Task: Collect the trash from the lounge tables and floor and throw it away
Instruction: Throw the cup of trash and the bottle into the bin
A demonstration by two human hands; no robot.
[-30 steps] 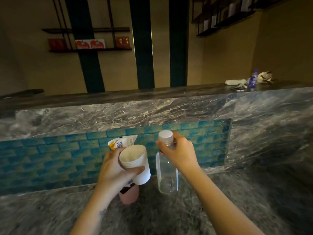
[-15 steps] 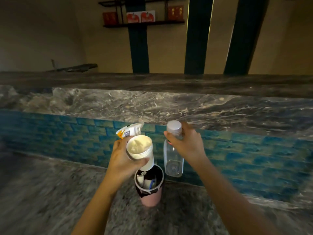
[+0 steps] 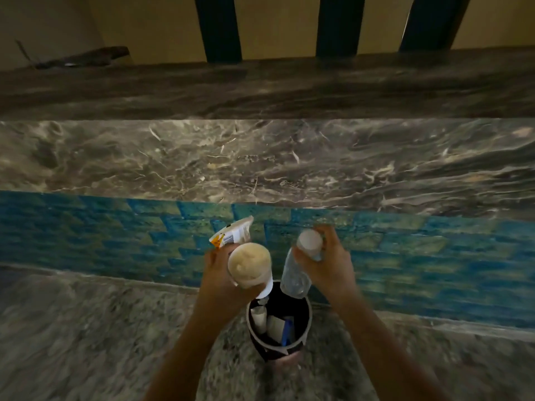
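Trash fills both your hands above the small bin (image 3: 308, 316) on the floor. Your left hand (image 3: 223, 273) curls round a paper cup (image 3: 249, 264) and a crumpled wrapper (image 3: 233, 233). Your right hand (image 3: 330, 261) grips a clear plastic bottle (image 3: 298, 270) near its cap, its base over the bin's mouth.

A lounge bar: long marble counter (image 3: 260, 157) fronted with blue tiles (image 3: 115, 235).

My left grip (image 3: 223, 273) holds stacked paper cups (image 3: 250, 266) and a wrapper (image 3: 233, 233). My right grip (image 3: 333, 259) clutches a clear bottle (image 3: 295, 274) near its cap. Both are above the bin (image 3: 308, 319), which is on the floor (image 3: 86, 342) beside the counter (image 3: 260, 157).
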